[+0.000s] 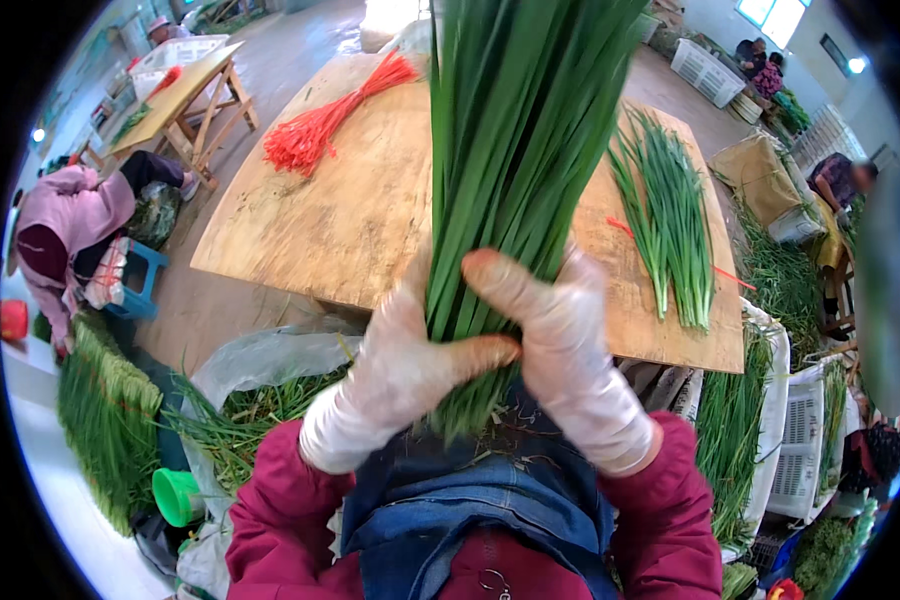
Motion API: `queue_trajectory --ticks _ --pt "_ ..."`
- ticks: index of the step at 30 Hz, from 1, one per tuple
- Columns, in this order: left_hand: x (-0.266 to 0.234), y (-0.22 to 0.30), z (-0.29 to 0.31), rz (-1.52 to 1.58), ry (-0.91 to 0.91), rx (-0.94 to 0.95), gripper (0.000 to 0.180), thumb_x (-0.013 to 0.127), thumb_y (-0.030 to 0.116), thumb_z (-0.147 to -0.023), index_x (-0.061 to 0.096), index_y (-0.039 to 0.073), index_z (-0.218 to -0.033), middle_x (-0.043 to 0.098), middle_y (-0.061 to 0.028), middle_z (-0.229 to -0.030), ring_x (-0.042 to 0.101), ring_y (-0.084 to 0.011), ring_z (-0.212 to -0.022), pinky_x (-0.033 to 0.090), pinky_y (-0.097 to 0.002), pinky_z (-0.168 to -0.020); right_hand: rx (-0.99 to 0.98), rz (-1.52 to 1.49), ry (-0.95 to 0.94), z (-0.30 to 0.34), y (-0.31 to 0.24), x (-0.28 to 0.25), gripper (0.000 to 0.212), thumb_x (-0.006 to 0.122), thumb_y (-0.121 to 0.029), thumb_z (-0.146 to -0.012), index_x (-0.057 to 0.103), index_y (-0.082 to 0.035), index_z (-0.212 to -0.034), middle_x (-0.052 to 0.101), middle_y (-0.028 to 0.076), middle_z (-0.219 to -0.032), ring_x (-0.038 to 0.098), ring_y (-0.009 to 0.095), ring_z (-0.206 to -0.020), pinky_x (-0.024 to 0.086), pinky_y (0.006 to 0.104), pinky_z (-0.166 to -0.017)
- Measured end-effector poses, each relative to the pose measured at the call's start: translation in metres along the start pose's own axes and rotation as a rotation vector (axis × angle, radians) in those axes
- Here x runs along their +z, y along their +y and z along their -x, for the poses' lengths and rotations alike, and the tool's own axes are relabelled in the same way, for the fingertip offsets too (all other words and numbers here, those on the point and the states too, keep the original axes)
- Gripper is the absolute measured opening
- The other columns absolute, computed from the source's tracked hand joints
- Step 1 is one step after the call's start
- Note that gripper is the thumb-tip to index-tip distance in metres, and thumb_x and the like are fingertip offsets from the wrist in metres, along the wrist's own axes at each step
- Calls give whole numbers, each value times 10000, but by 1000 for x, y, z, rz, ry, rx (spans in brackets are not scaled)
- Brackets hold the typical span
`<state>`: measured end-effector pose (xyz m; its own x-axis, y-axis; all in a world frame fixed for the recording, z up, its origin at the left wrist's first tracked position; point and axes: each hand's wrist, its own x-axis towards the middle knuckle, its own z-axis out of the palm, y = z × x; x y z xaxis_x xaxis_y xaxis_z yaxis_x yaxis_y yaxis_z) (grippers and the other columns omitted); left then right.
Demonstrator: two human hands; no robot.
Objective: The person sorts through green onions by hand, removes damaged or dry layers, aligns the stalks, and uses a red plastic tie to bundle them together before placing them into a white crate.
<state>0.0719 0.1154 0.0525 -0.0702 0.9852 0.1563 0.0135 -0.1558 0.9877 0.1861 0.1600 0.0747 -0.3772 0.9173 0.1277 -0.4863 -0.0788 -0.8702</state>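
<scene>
A thick bunch of garlic chives stands upright before me, its flat green leaves running past the top of the picture. My left hand, in a thin whitish glove, wraps the bunch from the left near its lower end. From the right, my right hand, gloved alike, closes round it with the thumb across the front. The lower tips hang over my blue apron. On the right of the wooden board lies a smaller bunch of chives across a red tie.
A bundle of red ties lies at the board's far left. Below the board are a plastic-lined container of greens on the left and crates of chives on the right. A bent-over person works at left; others sit at far right.
</scene>
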Motion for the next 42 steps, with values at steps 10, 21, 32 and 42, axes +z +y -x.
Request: queue_trajectory --ticks 10,21,32,42 --pt "30 22 -99 -43 -123 210 825 782 101 -565 327 50 -1252 547 -87 -1042 513 -173 -958 428 -288 -810 -413 350 -27 -53 -60 -38 405 750 -156 -646 559 49 -939 621 105 -855 588 145 -735 478 241 -663" --pt "34 -27 -116 -44 -131 37 729 764 85 -601 376 40 -1217 549 -69 -1042 507 -158 -959 420 -277 -828 -338 428 35 -71 -20 -75 309 715 -143 -684 596 27 -912 627 78 -844 577 129 -719 469 242 -641" --pt "44 -37 -117 133 -111 71 590 698 38 -661 416 28 -1178 557 -75 -1020 529 -178 -916 440 -287 -794 -329 342 41 -75 -16 -78 280 651 -141 -732 586 36 -939 616 85 -848 556 130 -755 450 246 -665" --pt "134 32 -181 -113 -396 72 388 632 314 -752 590 -36 -915 613 -69 -772 569 -125 -678 450 -241 -617 -70 428 182 -93 -139 -141 234 616 -164 -772 594 25 -909 615 101 -786 596 178 -633 499 277 -580"
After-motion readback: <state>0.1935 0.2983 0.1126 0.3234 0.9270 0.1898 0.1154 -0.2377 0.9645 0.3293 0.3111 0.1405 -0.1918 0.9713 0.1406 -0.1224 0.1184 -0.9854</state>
